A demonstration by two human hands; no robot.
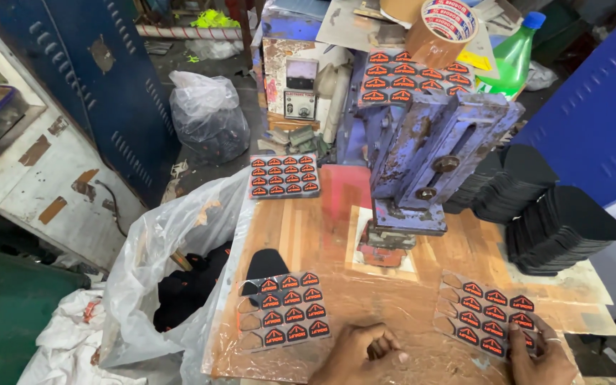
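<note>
Your wooden worktable (458, 258) carries 3 sticker sheets (290, 311), (490, 317), (284, 176), 2 stacks of black fabric pieces (561, 229), and the blue press (422, 167).

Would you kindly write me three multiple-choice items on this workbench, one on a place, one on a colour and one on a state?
1. Where does the roll of tape sit?
A. On top of the machine, behind the blue press
B. Inside the plastic bag
C. Under the right hand

2. What colour is the bottle at the back?
A. Red
B. Green with a blue cap
C. White

3. What is the right hand doing?
A. Hanging free in the air
B. Gripping the bottle
C. Resting its fingers on a sheet of orange-and-black stickers

Answers: 1 A, the tape stands high at the back, above another sticker sheet. 2 B, its body is green and its cap blue. 3 C, its fingertips lie on the sheet's near edge, while the left hand is curled on the table nearby.
</note>
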